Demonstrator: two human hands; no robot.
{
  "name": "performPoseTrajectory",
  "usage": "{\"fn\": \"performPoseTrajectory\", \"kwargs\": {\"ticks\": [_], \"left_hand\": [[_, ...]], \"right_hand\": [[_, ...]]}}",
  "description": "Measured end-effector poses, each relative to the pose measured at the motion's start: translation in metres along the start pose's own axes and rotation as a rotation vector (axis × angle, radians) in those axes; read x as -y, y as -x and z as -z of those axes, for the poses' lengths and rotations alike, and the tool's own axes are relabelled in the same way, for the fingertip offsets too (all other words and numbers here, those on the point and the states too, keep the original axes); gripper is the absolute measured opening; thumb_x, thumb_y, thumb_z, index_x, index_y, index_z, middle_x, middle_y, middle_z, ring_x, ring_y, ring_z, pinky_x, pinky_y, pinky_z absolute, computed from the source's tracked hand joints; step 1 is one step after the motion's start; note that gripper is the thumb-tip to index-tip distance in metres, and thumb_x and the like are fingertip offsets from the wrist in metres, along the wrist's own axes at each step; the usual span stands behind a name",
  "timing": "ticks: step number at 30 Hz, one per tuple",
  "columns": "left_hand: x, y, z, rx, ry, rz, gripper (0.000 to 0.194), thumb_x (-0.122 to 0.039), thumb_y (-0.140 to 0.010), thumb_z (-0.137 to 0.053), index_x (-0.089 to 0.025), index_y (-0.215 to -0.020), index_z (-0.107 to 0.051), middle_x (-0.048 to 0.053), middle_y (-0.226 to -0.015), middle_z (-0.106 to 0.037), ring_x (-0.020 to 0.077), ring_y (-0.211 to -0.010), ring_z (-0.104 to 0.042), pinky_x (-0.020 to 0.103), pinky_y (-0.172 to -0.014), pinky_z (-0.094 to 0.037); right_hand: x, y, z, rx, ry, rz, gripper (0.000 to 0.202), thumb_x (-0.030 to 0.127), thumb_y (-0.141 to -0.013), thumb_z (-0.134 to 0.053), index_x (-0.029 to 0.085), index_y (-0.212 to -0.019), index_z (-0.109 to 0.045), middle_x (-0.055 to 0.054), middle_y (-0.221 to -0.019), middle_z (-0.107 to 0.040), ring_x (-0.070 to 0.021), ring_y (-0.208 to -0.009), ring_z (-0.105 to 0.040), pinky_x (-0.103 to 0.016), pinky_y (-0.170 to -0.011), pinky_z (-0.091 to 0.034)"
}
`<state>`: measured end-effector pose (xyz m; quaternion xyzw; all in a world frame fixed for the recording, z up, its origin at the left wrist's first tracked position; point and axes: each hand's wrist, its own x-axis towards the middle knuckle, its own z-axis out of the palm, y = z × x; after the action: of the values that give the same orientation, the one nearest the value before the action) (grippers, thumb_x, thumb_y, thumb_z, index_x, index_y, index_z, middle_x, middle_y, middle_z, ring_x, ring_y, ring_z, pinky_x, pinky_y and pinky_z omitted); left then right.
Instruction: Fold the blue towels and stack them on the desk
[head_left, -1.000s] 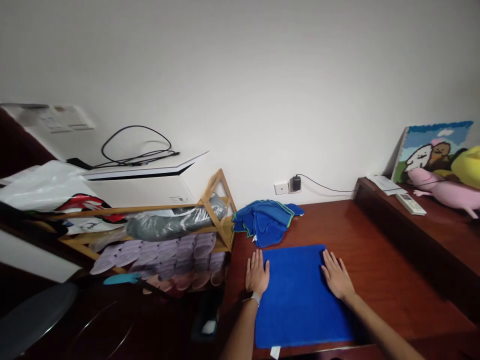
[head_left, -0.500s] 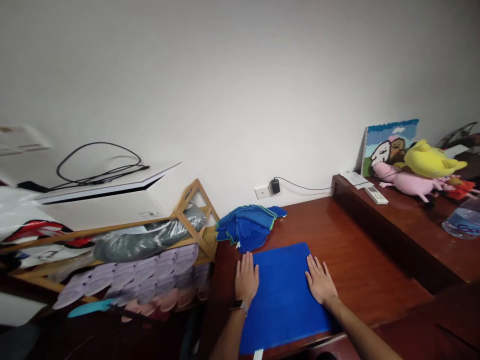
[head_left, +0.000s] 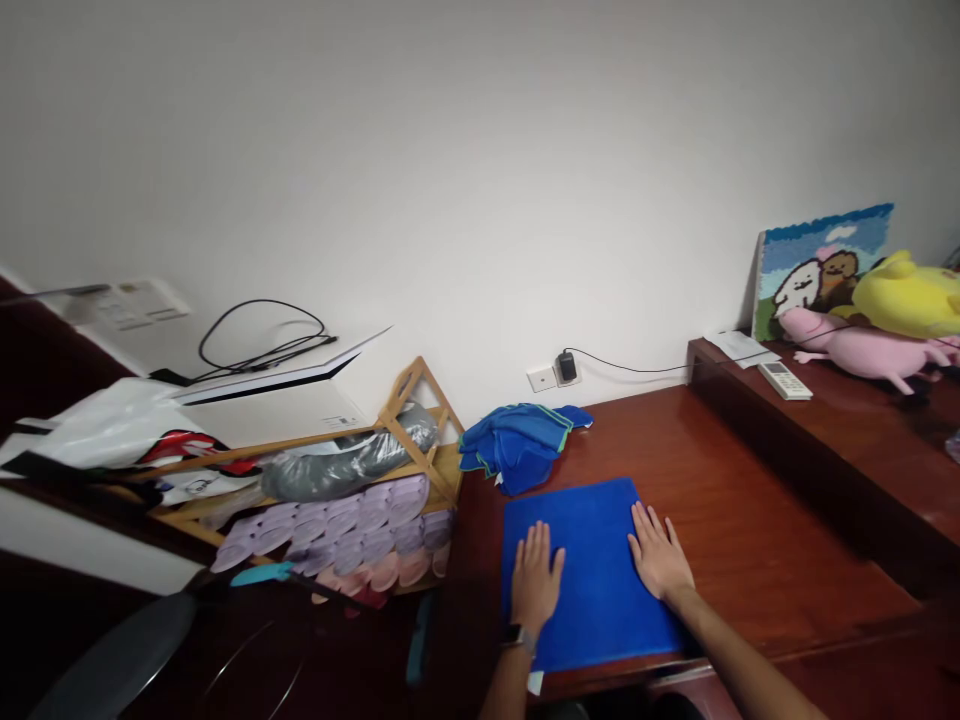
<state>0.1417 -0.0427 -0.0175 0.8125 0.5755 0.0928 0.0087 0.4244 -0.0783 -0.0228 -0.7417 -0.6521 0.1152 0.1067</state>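
Note:
A blue cloth [head_left: 592,570] lies spread flat on the reddish-brown wooden desk, with a white tag at its near left corner. My left hand [head_left: 536,580] rests palm down on the cloth's left part, fingers stretched forward; a watch is on that wrist. Flat over the right edge of the cloth lies my right hand [head_left: 660,555], its fingers slightly spread. Neither hand grips anything. Beyond the cloth, against the wall side, sits a crumpled heap of blue cloths [head_left: 517,445] with green edging.
A plugged-in charger [head_left: 568,366] trails a black cable along the wall. On the raised shelf at right are a remote control [head_left: 785,381], a pink plush toy [head_left: 862,345], a yellow plush toy [head_left: 915,297] and a picture. Left stands a wooden rack [head_left: 420,420] with slippers [head_left: 352,520].
My left hand has shifted from the cloth's left edge inward onto the cloth. My right hand stays at the right edge. The view has swung slightly left.

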Motion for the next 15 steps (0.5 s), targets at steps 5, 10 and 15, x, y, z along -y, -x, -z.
{"fn": "performPoseTrajectory", "kwargs": {"ticks": [5,10,15], "left_hand": [[0.059,0.023,0.008,-0.063,-0.032,0.108,0.065,-0.049,-0.111,-0.026,-0.019,-0.17,-0.026,0.012,-0.172,-0.039,0.0281,-0.159,-0.035,0.054,-0.128,-0.037],[0.05,0.022,0.004,-0.069,-0.017,0.115,0.068,-0.052,-0.111,-0.024,-0.016,-0.168,-0.032,0.013,-0.171,-0.04,0.0272,-0.16,-0.035,0.05,-0.13,-0.036],[0.048,0.021,0.002,-0.119,0.008,0.119,0.068,-0.053,-0.11,-0.026,-0.018,-0.169,-0.03,0.012,-0.171,-0.04,0.0274,-0.159,-0.036,0.051,-0.13,-0.035]], "right_hand": [[0.001,-0.001,0.003,-0.005,0.01,0.013,0.071,0.045,-0.106,-0.018,0.013,-0.169,-0.027,-0.006,-0.175,-0.025,-0.0277,-0.164,-0.02,-0.055,-0.134,-0.015],[0.002,0.007,0.016,0.059,0.032,-0.015,0.072,0.045,-0.106,-0.017,0.011,-0.169,-0.024,-0.005,-0.176,-0.023,-0.0266,-0.165,-0.019,-0.053,-0.134,-0.016],[-0.008,0.05,0.009,-0.035,0.032,0.008,0.073,0.051,-0.108,-0.015,0.013,-0.17,-0.022,-0.004,-0.176,-0.021,-0.0242,-0.165,-0.017,-0.05,-0.135,-0.014]]}}
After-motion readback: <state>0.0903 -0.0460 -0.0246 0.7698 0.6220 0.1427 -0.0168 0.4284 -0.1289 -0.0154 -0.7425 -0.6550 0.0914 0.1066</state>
